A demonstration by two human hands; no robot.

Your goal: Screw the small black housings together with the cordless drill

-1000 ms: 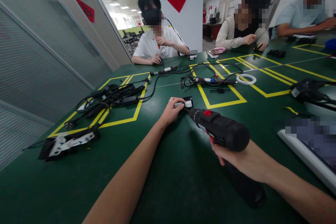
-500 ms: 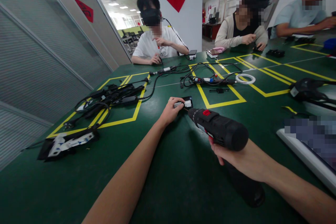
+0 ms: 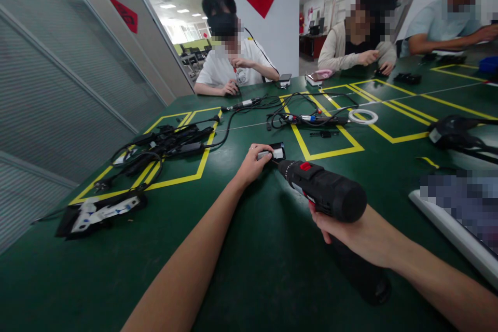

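Observation:
My right hand (image 3: 338,225) is wrapped round the grip of a black cordless drill (image 3: 322,187) with red details. The drill points away from me to the left, and its thin bit ends beside my left fingertips. My left hand (image 3: 254,162) is closed over a small black case with a white and silver inside (image 3: 278,153), pressing it to the green table (image 3: 241,280). My fingers cover part of this piece, so I cannot tell whether the bit touches it.
Tangled black cables and adapters (image 3: 175,142) lie left, a black-and-white packet (image 3: 103,212) nearer. Ahead are a screwdriver-like tool with a cord (image 3: 311,119) and a white ring (image 3: 363,116). A pale-edged tablet-like device (image 3: 447,238) sits right. Several people sit across the table.
Almost nothing differs. The drill and both hands keep their positions, with only a very slight shift of the view.

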